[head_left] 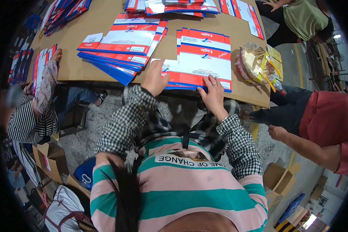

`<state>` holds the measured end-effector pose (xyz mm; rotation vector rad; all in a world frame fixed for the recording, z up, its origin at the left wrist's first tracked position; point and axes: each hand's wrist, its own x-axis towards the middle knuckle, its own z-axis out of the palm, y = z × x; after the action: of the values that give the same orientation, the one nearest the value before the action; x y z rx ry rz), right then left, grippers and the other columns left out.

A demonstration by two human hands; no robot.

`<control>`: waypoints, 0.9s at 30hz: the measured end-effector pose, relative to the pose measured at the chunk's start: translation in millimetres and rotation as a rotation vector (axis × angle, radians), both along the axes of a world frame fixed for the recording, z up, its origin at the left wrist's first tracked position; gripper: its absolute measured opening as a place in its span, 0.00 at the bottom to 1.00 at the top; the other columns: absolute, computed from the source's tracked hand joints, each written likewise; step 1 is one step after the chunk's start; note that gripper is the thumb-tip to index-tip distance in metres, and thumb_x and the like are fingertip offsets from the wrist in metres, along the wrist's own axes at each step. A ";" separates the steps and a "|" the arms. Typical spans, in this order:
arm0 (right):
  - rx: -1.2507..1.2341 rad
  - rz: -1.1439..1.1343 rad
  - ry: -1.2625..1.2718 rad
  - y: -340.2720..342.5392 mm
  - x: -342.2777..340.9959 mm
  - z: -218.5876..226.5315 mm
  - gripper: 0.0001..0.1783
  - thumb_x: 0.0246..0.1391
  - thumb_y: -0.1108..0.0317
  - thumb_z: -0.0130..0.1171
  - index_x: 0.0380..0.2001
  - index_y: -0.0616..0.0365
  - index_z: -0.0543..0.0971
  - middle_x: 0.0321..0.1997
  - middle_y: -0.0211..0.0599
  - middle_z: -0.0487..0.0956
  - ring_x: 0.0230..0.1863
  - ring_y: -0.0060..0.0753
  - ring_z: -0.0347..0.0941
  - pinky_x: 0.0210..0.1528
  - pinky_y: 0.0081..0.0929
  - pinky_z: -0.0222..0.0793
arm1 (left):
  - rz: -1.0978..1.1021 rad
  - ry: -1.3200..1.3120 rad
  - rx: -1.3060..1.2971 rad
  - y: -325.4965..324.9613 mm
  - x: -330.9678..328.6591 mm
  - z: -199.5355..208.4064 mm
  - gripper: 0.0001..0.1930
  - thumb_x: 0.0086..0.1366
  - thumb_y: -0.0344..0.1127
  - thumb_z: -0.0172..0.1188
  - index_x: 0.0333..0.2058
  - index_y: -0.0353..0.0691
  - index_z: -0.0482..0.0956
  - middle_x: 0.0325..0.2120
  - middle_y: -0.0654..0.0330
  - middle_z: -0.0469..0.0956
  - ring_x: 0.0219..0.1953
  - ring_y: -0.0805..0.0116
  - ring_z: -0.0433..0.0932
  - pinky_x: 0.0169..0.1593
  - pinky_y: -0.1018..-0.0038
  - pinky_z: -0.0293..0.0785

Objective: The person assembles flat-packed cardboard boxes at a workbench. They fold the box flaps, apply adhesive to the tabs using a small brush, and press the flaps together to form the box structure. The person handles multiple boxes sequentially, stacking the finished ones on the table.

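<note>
A stack of flat printed cardboard packages, red, white and blue, lies at the table's near edge in front of me. At its left end, my left hand is closed on a flat package, thumb on the near side; its other fingertips are partly hidden. My right hand, with a ring on one finger, rests on the stack's near right edge, fingers stretched out and apart. To the left a fanned pile of similar packages lies beside my left hand.
Glue brushes lie across a plastic-lined bowl of pale paste at the table's right. More packages are piled at the far side. One co-worker's hand touches packages at left; another person in a red shirt stands at right.
</note>
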<state>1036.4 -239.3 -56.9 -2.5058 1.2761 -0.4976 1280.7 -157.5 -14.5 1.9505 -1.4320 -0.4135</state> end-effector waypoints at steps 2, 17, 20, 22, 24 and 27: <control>0.003 0.004 -0.001 2.1 -3.0 4.9 0.28 0.49 0.57 0.62 0.51 0.60 0.74 0.60 0.50 0.67 0.63 0.55 0.57 0.63 0.45 0.50 | -0.151 -0.099 0.129 -22.0 10.6 -6.2 0.31 0.54 0.35 0.62 0.56 0.35 0.64 0.52 0.45 0.67 0.56 0.49 0.66 0.58 0.65 0.64; 0.053 -0.036 0.036 -8.1 -9.0 19.6 0.28 0.42 0.60 0.67 0.47 0.59 0.76 0.56 0.46 0.70 0.58 0.47 0.62 0.55 0.43 0.56 | -0.173 0.136 0.381 -64.2 30.5 -2.6 0.21 0.49 0.38 0.66 0.39 0.30 0.75 0.36 0.42 0.75 0.44 0.51 0.75 0.47 0.66 0.71; 0.094 -0.040 0.045 -9.4 -10.5 17.1 0.29 0.40 0.60 0.68 0.48 0.59 0.75 0.57 0.47 0.68 0.59 0.47 0.61 0.56 0.44 0.55 | -0.080 0.396 0.328 -58.6 35.9 -12.4 0.21 0.54 0.43 0.65 0.36 0.30 0.75 0.31 0.49 0.78 0.34 0.60 0.78 0.39 0.70 0.74; 0.164 -0.042 0.073 -10.7 -9.4 21.3 0.32 0.40 0.59 0.69 0.50 0.58 0.74 0.58 0.50 0.66 0.61 0.49 0.59 0.58 0.46 0.54 | -0.043 0.638 0.221 -54.1 40.2 -18.7 0.21 0.55 0.45 0.65 0.36 0.30 0.75 0.30 0.54 0.78 0.33 0.68 0.78 0.37 0.74 0.74; 0.231 -0.060 0.081 -13.3 -5.2 30.4 0.36 0.40 0.58 0.69 0.54 0.57 0.71 0.61 0.53 0.63 0.64 0.52 0.54 0.61 0.49 0.50 | -0.006 0.780 0.185 -50.0 39.2 -8.9 0.21 0.59 0.47 0.64 0.34 0.31 0.75 0.25 0.63 0.75 0.27 0.80 0.72 0.30 0.83 0.69; 0.216 0.023 0.135 -13.1 6.8 37.3 0.41 0.39 0.56 0.70 0.58 0.56 0.67 0.64 0.58 0.58 0.68 0.57 0.47 0.66 0.53 0.43 | 0.060 0.846 0.166 -45.3 37.4 -3.6 0.19 0.59 0.47 0.64 0.32 0.33 0.75 0.21 0.68 0.71 0.22 0.84 0.66 0.24 0.85 0.62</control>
<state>1043.2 -252.4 -19.6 -2.4026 1.2725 -0.1759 1318.0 -202.7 -18.1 1.6071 -0.7981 -1.1864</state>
